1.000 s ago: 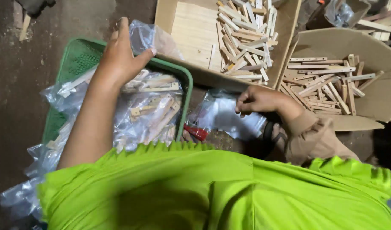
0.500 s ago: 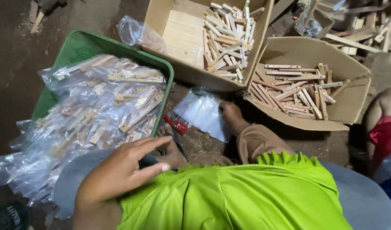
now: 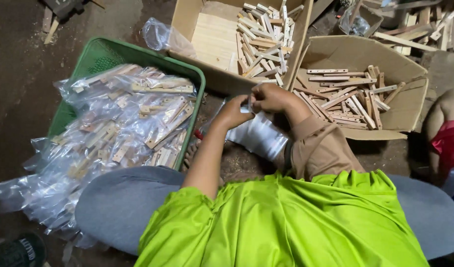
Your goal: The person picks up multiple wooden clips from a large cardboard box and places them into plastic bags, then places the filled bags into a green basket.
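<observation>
I see my left hand (image 3: 233,111) and right hand (image 3: 272,97) meeting, fingers pinched together on a clear plastic bag (image 3: 259,136) that hangs between them above the floor. A green basket (image 3: 190,79) heaped with filled bags (image 3: 123,128) sits to the left; two cardboard boxes (image 3: 407,96) of wooden sticks (image 3: 264,39) lie ahead. The bag's top edge is hidden by my fingers, so it is possibly empty. My green shirt (image 3: 286,222) blocks the lower view.

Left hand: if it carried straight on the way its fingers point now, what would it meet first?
The left hand points toward the right hand and already touches it at the small clear bag between them. Beyond that probably lies the cardboard box of wooden strips; depth is unclear.
</observation>
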